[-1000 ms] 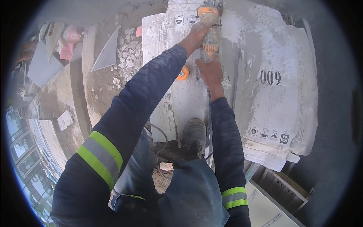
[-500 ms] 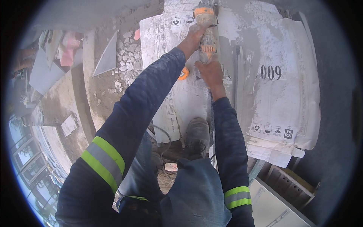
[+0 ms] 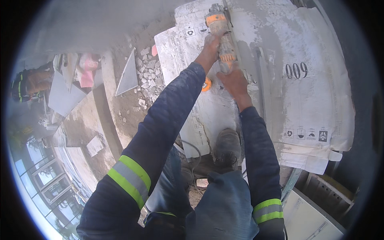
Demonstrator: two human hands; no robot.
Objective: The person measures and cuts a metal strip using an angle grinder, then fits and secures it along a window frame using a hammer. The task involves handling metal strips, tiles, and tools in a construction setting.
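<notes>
My left hand [image 3: 212, 46] is wrapped around the body of a dusty orange and grey angle grinder [image 3: 217, 21], near its head. My right hand [image 3: 234, 82] grips the rear end of the tool, closer to me. Both rest over white printed cardboard [image 3: 306, 104] coated with pale dust, along a narrow strip of grey material. A round orange object [image 3: 206, 85], probably a tape measure, lies just left of my right hand. My boot [image 3: 227, 146] stands on the cardboard below my hands. The grinder's disc is hard to make out.
At left are broken white chips [image 3: 150, 74], triangular offcuts [image 3: 126, 72], pink scrap [image 3: 87, 66] and concrete ledges [image 3: 110, 116]. Another person [image 3: 30, 84] with reflective stripes shows at the far left edge. A cable [image 3: 198, 156] runs by my boot. Metal framing [image 3: 328, 192] and a pale panel [image 3: 312, 218] sit lower right.
The view has swung, so most things appear further right, with those at left lower. The person at the far left has come into view. Both hands keep their grip on the grinder.
</notes>
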